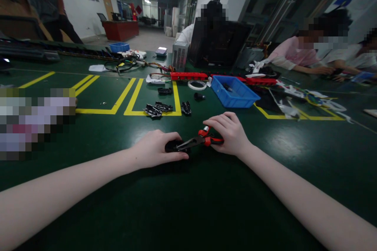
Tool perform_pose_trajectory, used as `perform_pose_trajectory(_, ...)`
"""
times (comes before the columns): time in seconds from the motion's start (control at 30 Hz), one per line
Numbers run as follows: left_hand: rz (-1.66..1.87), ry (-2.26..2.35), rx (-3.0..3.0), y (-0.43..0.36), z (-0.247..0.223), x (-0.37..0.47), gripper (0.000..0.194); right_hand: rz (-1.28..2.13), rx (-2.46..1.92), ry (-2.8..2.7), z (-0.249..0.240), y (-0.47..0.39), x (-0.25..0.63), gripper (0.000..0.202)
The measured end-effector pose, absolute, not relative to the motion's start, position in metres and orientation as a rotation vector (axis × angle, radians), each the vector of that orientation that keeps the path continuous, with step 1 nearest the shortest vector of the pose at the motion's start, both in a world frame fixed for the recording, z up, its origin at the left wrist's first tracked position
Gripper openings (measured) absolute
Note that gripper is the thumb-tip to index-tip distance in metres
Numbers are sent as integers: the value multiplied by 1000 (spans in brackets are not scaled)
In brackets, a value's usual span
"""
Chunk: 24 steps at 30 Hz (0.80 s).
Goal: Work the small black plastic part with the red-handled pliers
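Note:
Between the thumb and fingers of my left hand (pixel 157 147) is a small black plastic part (pixel 172 146), partly hidden by the hand. My right hand (pixel 231 133) is closed around long-nose pliers (pixel 197 140) with red and black handles. The pliers' jaws point left and reach the black part; whether they grip it I cannot tell. Just beyond my hands lie several similar black parts (pixel 153 110) on the green table (pixel 123 188). One dark cylindrical piece (pixel 199 96) rests near them.
A blue bin (pixel 234 92) with dark pieces inside stands beyond my right hand. Next to it lies a roll of tape (pixel 197 85). Red strips (pixel 188 76), cables (pixel 126 62) and a dark computer case (pixel 219 43) are farther back. Other people sit at the far right.

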<state>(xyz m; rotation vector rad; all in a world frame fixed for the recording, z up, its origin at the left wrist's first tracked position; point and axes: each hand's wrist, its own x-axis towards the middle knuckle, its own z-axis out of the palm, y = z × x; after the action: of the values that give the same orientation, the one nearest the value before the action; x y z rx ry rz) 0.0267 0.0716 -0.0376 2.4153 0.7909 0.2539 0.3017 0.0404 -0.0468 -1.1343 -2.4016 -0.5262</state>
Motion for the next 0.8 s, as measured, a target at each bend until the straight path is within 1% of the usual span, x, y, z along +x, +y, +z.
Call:
perform_pose_trajectory(0.5, 225, 782, 2507, 71, -37, 27, 44, -585, -1069, -2430, -49, 41, 300, 35)
perform_pose_trajectory(0.8, 225, 787, 2512, 72, -36, 27, 47, -585, -1121, -2409, -47, 41, 299, 37)
